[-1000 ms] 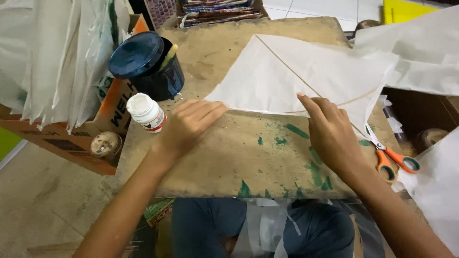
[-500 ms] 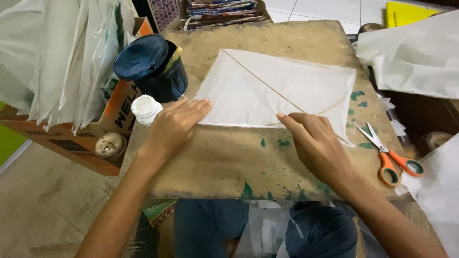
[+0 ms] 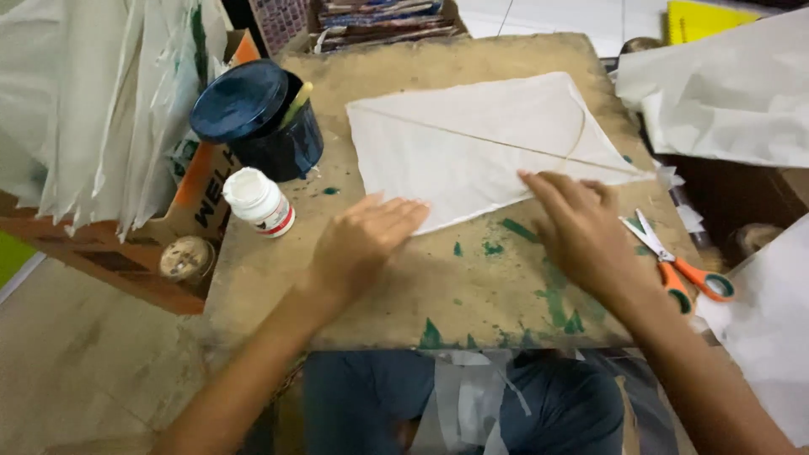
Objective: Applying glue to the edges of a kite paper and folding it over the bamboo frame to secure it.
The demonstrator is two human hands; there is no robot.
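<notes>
Hands: left hand (image 3: 366, 240) and right hand (image 3: 581, 227) lie flat, fingers spread, pressing the near edge of the kite (image 3: 480, 147), gripping nothing.
Kite: thin white paper, diamond shape, slim crossed sticks.
Tabletop (image 3: 472, 295): rough brown board, green paint smears.
Edges: orange-handled scissors (image 3: 678, 261) right; white bottle (image 3: 259, 200) and dark jar (image 3: 257, 118) left.

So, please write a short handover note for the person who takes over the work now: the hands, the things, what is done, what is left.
Left hand: open, flat on the lower left edge of the white kite paper.
Right hand: open, pressing the paper's lower right edge.
The paper lies on the wooden board, thin sticks already on it.
Glue bottle and dark pot stand left; scissors lie right.
Left: cannot tell whether the edges are finished.
</notes>
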